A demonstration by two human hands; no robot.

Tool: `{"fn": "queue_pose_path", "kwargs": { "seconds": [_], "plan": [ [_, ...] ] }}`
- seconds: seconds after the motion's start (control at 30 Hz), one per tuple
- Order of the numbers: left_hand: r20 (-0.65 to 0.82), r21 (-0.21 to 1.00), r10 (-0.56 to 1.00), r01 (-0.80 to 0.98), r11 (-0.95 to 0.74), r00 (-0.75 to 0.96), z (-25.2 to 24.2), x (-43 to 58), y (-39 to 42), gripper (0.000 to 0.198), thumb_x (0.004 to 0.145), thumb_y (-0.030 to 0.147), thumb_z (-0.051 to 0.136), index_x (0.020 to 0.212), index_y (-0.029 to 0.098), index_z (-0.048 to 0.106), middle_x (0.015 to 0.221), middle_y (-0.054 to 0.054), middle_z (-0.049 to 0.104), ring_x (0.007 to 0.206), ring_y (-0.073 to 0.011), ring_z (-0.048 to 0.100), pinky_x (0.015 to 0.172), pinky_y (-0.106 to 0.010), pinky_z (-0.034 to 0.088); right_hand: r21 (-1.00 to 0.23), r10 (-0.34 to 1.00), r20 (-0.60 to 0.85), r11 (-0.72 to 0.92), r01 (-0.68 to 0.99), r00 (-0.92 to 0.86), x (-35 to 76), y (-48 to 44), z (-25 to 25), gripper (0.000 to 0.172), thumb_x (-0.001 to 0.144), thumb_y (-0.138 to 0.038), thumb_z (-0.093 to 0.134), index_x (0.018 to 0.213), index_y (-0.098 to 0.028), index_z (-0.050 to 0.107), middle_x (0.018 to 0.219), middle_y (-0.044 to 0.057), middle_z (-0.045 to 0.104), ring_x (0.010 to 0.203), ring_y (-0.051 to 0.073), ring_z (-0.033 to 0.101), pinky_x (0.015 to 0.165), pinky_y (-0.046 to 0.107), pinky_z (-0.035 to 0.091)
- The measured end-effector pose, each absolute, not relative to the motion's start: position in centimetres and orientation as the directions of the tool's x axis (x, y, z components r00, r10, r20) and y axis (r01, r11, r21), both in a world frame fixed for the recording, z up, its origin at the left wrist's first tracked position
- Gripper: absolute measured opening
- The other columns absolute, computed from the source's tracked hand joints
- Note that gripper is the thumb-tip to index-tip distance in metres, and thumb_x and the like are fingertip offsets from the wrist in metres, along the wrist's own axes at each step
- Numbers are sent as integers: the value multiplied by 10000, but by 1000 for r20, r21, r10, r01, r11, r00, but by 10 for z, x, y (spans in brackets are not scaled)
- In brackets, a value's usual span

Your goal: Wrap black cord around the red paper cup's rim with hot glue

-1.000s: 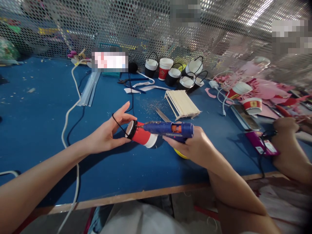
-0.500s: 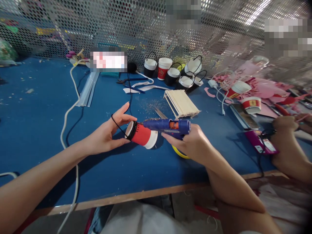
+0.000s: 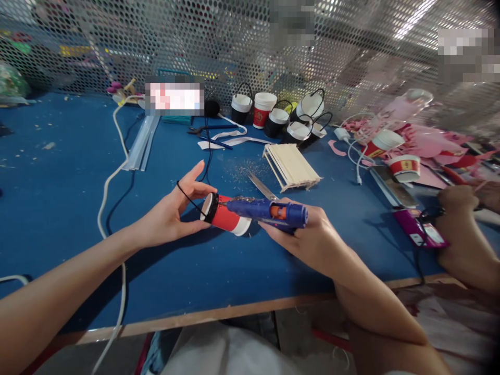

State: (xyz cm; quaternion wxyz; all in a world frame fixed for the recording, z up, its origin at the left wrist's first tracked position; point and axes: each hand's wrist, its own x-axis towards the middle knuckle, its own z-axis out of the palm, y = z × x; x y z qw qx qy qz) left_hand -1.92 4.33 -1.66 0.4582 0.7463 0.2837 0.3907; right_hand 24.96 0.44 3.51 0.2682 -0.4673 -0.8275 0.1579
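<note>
Left hand (image 3: 170,216) part-open, pinching a red cup (image 3: 228,220) by its black-banded rim (image 3: 211,207), cup tipped sideways over the blue table (image 3: 175,286) here, glue gun (image 3: 258,208) pointing at that rim, right hand (image 3: 312,239) wrapped round the gun's grip

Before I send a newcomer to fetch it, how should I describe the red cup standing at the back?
Start at the blue table and go back to the metal screen. In front of it, among the black cups, the red cup stands second from the left. Those neighbours have thin handles; in that group it alone is red, with no handle showing.
</note>
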Motion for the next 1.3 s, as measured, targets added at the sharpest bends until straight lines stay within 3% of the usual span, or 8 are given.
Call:
{"fn": "queue_pose_path", "kwargs": {
  "seconds": [0.2,0.63,0.87,1.3],
  "plan": [
    [294,921,802,69,-382,520,-19,-20,43,1017,736,202,718,1469,361,32,1210,-76,534,1180,-300,507,1077,-596,311,-440,810,324,587,680,-489,250,1,34,67,818,-221,584,786,-189,535,711,14,606,594,119,542,568,244,435],
    [267,945,837,41,-324,477,-22,-20,44,1053,707,212,747,1470,353,35,1166,-69,563,1109,-283,548,1045,-569,362,-499,827,239,554,667,-509,242,-4,42,44,796,-167,577,768,-178,545,649,-17,553,562,97,476,548,226,396],
    [279,943,831,25,-331,482,-20,-20,43,1017,721,211,731,1461,393,59,1159,-40,562,1124,-272,542,1047,-545,377,-493,822,292,567,660,-488,249,-3,38,56,793,-189,608,812,-179,557,709,-7,596,587,98,521,578,219,424],
    [329,910,782,43,-412,529,-21,-20,44,996,716,202,739,1457,402,104,1241,-61,532,1202,-307,502,1090,-564,328,-625,906,247,420,658,-344,246,11,37,140,797,-295,601,748,-180,537,609,-24,537,514,89,426,521,238,391]
  ]
}}
